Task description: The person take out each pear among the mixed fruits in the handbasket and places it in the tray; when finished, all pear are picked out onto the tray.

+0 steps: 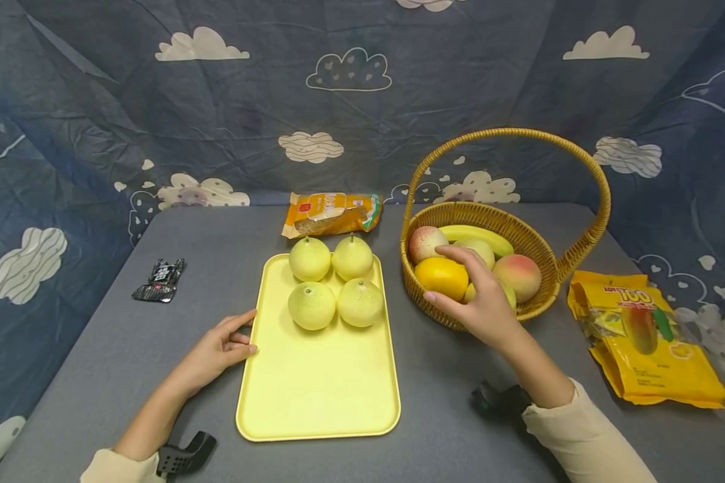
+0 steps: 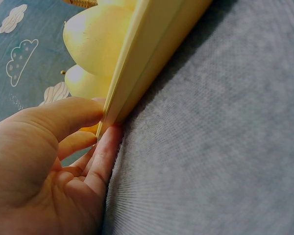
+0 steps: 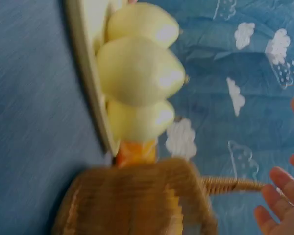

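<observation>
A pale yellow tray (image 1: 317, 396) lies lengthwise on the table, with several round yellow-green pears (image 1: 311, 306) grouped at its far end. My left hand (image 1: 217, 352) holds the tray's left edge; up close, the thumb meets the rim and a finger (image 2: 105, 154) reaches against its underside. Over the near left side of a wicker basket (image 1: 489, 213) hovers my right hand (image 1: 480, 302), thumb and fingers spread around nothing. Below it, inside the basket, sit an orange-yellow fruit (image 1: 441, 278), a banana (image 1: 480, 235), two peaches (image 1: 522, 276) and greenish fruit partly hidden by the hand.
Behind the tray lies an orange snack packet (image 1: 332, 215). A small black wrapper (image 1: 160, 280) is on the left, and a yellow mango-print bag (image 1: 652, 342) is at right. The basket's tall handle (image 1: 513, 133) arches above its fruit. Cloud-patterned cloth surrounds the table.
</observation>
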Tool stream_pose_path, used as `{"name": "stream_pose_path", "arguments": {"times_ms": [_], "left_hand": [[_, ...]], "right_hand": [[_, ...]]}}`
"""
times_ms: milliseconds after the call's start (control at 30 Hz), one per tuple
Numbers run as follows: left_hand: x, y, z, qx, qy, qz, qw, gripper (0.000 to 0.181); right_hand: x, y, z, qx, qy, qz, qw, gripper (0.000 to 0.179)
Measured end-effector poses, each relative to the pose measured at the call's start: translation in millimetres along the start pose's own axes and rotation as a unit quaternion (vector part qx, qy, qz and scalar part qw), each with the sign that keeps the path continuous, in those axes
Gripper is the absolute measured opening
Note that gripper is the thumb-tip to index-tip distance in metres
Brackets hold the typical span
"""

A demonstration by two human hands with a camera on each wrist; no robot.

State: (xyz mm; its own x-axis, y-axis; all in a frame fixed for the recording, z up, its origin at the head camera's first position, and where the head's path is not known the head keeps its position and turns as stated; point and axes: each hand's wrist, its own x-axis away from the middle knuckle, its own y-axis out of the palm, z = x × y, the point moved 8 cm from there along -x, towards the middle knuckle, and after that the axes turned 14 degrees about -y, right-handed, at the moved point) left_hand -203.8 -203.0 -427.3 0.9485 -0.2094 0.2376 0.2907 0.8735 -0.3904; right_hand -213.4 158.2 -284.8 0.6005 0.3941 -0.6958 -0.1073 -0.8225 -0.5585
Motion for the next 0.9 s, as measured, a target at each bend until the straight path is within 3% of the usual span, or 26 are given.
{"name": "stream_pose_path", "arguments": {"times_ms": [200,300,467,667,900], "left_hand": [[-0.4,0.0,0.3,0.003,0.003,-0.001,1.0000,0.065],[-0.2,-0.3,0.8,0.003,0.006,0.000,1.0000,0.065],[0.0,-0.2,1.3,0.001,0.005,0.000,1.0000,0.065],[-0.5,0.2,0.6,0.001,0.000,0.000,1.0000,0.065],[-0.1,-0.3,0.8,0.003,-0.002,0.000,1.0000,0.065]], "right_hand": [[9.4,-29,-11,0.051,0.002,0.045,0.9977,0.062],[17.4,-36,-4,0.063,0.012,0.053,0.9965,0.062],[37.1,-41,29,0.077,0.016,0.057,0.9952,0.067],[50.7,-44,56,0.084,0.053,0.035,0.9944,0.066],[54.3,-42,70,0.066,0.116,-0.034,0.9905,0.061]]}}
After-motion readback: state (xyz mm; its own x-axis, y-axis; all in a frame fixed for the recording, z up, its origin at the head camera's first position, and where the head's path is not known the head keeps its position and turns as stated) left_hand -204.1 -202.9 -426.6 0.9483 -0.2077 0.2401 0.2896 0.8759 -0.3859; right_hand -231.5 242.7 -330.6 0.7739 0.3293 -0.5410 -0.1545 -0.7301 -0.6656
